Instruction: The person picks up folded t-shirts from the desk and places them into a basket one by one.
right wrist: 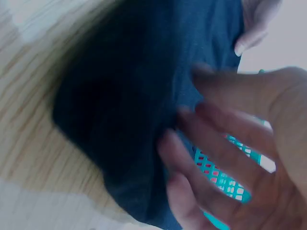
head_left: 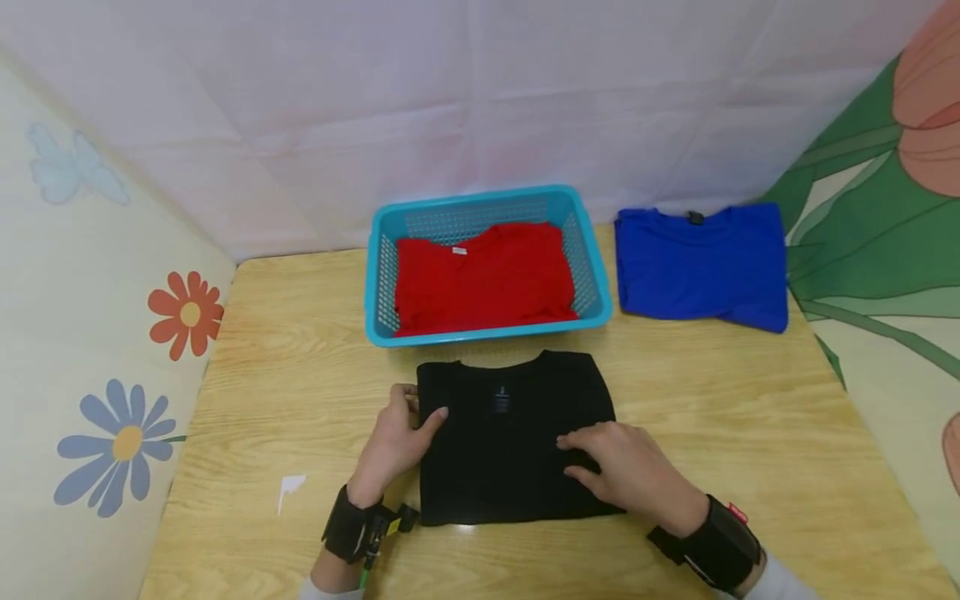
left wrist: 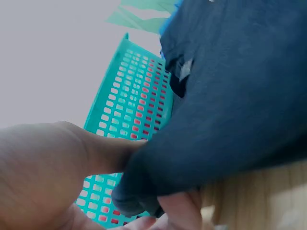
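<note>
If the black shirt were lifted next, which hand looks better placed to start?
Probably the left hand: it pinches one side edge of the black shirt. The right hand is over the shirt's upper surface, its fingers showing no grip.

No txt can be read for sure; letters are too small or blurred. Black shirt [head_left: 517,467] has a small greyish print [head_left: 502,400] inside the back of neck, approx. several short lines, one small mark above them. Red shirt [head_left: 487,287] has a white label [head_left: 459,251] at neck, txt illegible. Blue shirt [head_left: 697,267] has a dark label [head_left: 696,218] at neck, also illegible. On R wrist strap [head_left: 718,546] there is a small red tag [head_left: 738,512]; its wording, if any, I can't make out.
</note>
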Demonstrator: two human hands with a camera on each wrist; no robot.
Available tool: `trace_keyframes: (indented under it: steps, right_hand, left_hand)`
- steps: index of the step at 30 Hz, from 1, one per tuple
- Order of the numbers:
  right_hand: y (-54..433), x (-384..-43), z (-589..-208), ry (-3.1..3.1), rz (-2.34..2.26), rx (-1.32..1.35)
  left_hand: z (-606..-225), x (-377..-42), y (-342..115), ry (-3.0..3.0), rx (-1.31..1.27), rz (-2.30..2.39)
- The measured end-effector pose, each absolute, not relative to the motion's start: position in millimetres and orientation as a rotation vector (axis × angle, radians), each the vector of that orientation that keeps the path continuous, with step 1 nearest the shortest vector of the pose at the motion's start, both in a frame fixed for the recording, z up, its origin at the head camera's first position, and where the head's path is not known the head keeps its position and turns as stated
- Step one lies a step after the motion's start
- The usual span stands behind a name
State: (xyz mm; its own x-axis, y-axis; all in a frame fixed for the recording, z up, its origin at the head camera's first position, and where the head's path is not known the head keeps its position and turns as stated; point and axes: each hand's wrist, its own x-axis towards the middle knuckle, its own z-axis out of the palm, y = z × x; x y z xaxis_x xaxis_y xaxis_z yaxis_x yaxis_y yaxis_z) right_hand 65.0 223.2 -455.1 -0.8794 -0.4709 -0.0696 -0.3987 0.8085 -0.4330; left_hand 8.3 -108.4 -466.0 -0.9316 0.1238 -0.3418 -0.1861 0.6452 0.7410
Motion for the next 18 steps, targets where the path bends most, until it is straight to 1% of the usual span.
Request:
trace_keyframes:
  steps: [3, 7, 12, 18]
  right_hand:
    - [227.9, 63.0, -459.4, 2.958, -0.743, -0.546]
    - [232.0, 58.5, -468.2, 3.007, -1.046, -0.287]
    - [241.2, 52.4, -471.1, 2.812, -1.320, -0.046]
    - [250.8, 35.1, -463.8, 2.451, -1.441, 0.165]
  left_hand:
    - [-467.6, 7.3, -105.9, 2.467, -0.049, 1.227]
    - [-469.3, 8.5, -104.7, 2.449, -0.060, 1.251]
    - [-471.2, 11.8, -104.4, 2.441, -0.071, 1.269]
    - [-469.7, 10.7, -104.3, 2.431, -0.093, 1.294]
